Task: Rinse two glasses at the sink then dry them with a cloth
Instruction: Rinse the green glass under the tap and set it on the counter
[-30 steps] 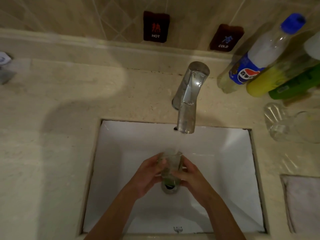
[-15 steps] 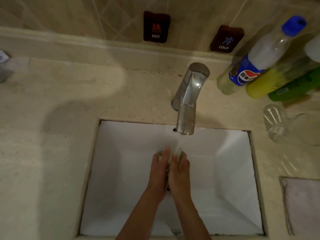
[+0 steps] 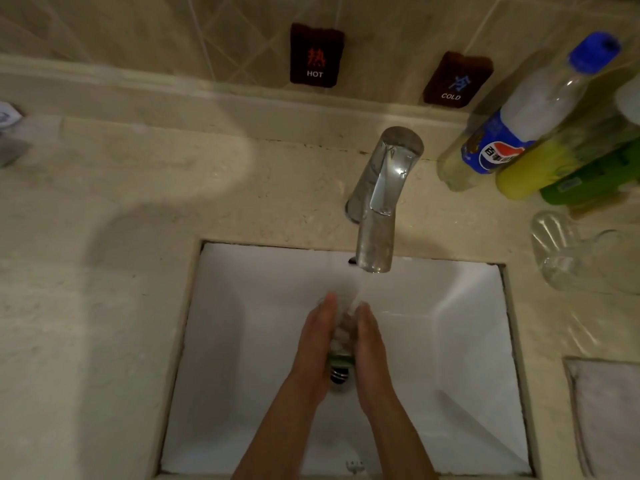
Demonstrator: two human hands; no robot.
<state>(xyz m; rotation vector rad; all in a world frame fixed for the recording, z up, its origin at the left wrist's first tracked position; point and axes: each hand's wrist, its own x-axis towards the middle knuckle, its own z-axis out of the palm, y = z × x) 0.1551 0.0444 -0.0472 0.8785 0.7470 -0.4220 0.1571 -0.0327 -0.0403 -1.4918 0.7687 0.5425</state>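
Glass (image 3: 343, 332) is pressed between the straight-fingered palms of the left hand (image 3: 315, 344) and right hand (image 3: 370, 344), over the sink (image 3: 242, 341) drain, under the tap (image 3: 377, 220) stream. Its long axis runs along the fingers, both hands equally near. A second glass (image 3: 568, 254) waits on the worktop (image 3: 104, 271), right.

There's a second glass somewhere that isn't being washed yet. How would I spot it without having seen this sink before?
Start at the white sink basin and look past its right edge onto the beige counter. There, just in front of the leaning bottles, stands the clear empty glass. Unlike the blue-capped and yellow-green bottles, it is colourless and uncapped, and no hand touches it.
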